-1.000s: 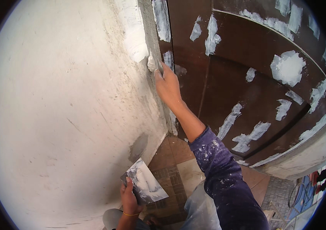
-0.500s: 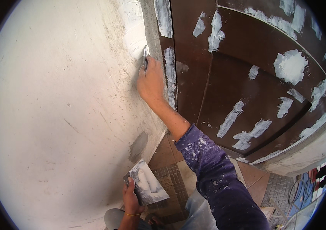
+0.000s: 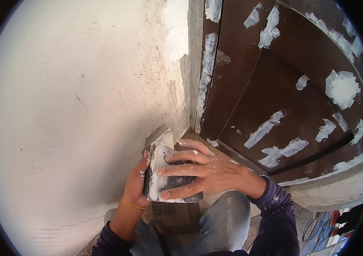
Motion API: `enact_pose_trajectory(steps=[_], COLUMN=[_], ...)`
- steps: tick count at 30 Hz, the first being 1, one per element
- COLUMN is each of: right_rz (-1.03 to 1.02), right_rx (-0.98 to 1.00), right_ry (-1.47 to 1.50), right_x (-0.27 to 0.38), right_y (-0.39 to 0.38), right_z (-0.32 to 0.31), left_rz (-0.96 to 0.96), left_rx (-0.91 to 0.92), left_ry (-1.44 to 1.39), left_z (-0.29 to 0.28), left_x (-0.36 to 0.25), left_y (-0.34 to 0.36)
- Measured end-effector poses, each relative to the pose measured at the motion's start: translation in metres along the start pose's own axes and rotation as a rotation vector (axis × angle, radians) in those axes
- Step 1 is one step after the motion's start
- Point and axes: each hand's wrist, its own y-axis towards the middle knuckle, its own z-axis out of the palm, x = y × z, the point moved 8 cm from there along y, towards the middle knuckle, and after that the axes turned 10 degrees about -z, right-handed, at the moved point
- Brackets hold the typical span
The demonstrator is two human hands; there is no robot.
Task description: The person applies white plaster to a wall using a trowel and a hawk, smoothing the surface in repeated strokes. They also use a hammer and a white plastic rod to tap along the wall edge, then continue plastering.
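My left hand (image 3: 138,181), with a yellow band at the wrist, grips a flat plate (image 3: 158,155) smeared with white putty, thumb along its edge. My right hand (image 3: 209,170) lies across it from the right, fingers extended and spread over a dark, flat putty scraper (image 3: 183,182); its thumb is hidden. White putty marks several fingertips. How far the scraper touches the plate is partly hidden by the fingers. Both hands are low in front of me, beside the wall corner.
At left rises a pale wall (image 3: 74,106) with fresh white putty (image 3: 176,34) along its edge. A brown door (image 3: 254,106) with white patches stands at right. My knees (image 3: 228,217) are below. Cables and a blue object (image 3: 320,232) lie at lower right.
My right hand has come down from the wall edge to the plate. My left hand has raised the plate slightly, and the view has shifted left.
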Motion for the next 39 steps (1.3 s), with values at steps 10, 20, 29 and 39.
enact_pose_trajectory(steps=[10,20,29,39], right_rz=[0.342,0.223,0.409,0.952], right_rx=[0.175,0.275,0.030,-0.918], right_ry=[-0.350,-0.395,-0.028,0.008], right_x=[-0.003,0.022,-0.042,-0.220], right_y=[-0.024,0.027,-0.015,-0.045], right_z=[-0.062,-0.059,-0.023,-0.024], left_rz=[0.327,0.791,1.290,0.751], left_rx=[-0.199,-0.396,-0.947,-0.707], left_ry=[0.299,0.742,0.807,0.061], left_z=[0.031,0.060,0.006,-0.072], left_x=[-0.049,-0.080,-0.087,0.005], left_y=[-0.032,-0.061,-0.133,-0.092])
